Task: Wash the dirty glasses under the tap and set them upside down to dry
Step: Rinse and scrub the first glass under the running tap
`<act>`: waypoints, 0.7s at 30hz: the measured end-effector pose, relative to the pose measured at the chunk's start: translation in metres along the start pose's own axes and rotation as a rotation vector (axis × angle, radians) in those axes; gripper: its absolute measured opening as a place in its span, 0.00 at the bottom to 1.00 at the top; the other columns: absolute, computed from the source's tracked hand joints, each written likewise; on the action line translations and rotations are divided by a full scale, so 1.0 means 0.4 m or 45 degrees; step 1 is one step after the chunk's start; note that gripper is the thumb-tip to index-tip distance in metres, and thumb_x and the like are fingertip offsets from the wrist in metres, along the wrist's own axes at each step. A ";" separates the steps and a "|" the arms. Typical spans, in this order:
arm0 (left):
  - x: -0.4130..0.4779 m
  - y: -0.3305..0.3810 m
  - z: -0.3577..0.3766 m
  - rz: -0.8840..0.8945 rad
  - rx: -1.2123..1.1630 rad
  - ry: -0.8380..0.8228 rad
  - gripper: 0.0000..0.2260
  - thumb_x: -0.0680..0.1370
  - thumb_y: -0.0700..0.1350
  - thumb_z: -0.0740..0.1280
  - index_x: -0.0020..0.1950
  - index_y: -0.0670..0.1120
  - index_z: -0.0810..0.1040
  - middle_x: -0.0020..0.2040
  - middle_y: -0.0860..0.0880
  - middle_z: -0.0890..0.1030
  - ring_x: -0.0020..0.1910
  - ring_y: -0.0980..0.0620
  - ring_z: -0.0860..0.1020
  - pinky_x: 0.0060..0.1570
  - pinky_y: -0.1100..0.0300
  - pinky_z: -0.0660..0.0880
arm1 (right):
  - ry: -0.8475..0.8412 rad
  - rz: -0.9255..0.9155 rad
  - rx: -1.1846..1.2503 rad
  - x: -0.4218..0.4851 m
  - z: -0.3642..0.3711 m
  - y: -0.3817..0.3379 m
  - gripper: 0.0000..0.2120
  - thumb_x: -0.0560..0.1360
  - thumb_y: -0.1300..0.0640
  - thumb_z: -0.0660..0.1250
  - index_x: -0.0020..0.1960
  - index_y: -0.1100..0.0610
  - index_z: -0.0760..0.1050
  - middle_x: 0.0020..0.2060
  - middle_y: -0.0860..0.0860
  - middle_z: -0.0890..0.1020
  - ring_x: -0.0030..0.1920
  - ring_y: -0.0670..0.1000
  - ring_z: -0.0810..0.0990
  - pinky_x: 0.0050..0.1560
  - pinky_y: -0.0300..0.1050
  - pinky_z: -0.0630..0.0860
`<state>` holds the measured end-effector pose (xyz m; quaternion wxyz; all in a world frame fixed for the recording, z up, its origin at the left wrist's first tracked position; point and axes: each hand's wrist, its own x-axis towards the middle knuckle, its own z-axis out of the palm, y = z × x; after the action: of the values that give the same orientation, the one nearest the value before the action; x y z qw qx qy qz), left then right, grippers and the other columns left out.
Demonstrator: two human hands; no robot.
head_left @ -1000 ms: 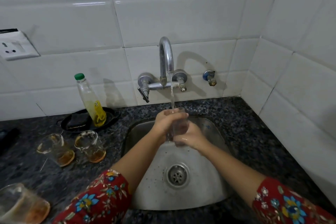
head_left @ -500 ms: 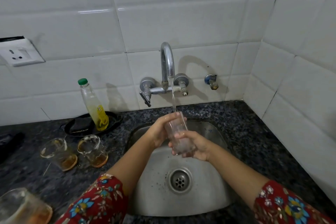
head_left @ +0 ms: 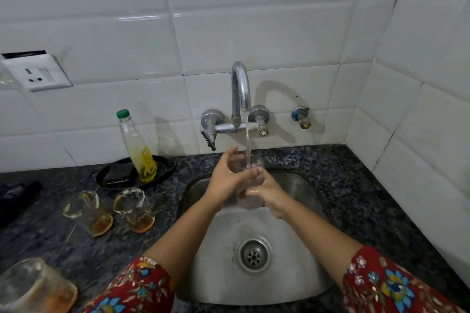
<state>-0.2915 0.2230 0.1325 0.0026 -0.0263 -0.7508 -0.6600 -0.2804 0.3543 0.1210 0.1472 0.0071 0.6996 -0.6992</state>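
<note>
Well to the left of both grips, a smeared glass [head_left: 30,287], a second dirty glass [head_left: 87,213] and a third dirty glass [head_left: 134,209] stand upright on the counter [head_left: 343,185]. The left grip [head_left: 229,178] curls round the upper part of the clear glass [head_left: 250,201], and the right grip [head_left: 269,193] clasps its lower part. The clear glass is held upright between them, above the sink [head_left: 300,287], with the stream [head_left: 247,140] from the tap [head_left: 240,89] running into its mouth.

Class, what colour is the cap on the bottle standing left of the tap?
Green. The cap tops the clear bottle, shown best in the head view.
</note>
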 end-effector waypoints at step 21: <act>-0.026 -0.132 -0.006 -1.034 -1.024 -0.036 0.23 0.83 0.55 0.55 0.64 0.37 0.71 0.56 0.34 0.78 0.36 0.43 0.84 0.28 0.59 0.81 | 0.050 -0.121 -1.358 0.068 0.042 -0.148 0.33 0.59 0.37 0.76 0.58 0.52 0.73 0.52 0.47 0.79 0.49 0.51 0.78 0.47 0.46 0.76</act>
<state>-0.2835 0.2136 0.0803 -0.2715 0.2566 -0.3906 -0.8414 -0.3158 0.3311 0.1732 0.0854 -0.0874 0.9599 -0.2523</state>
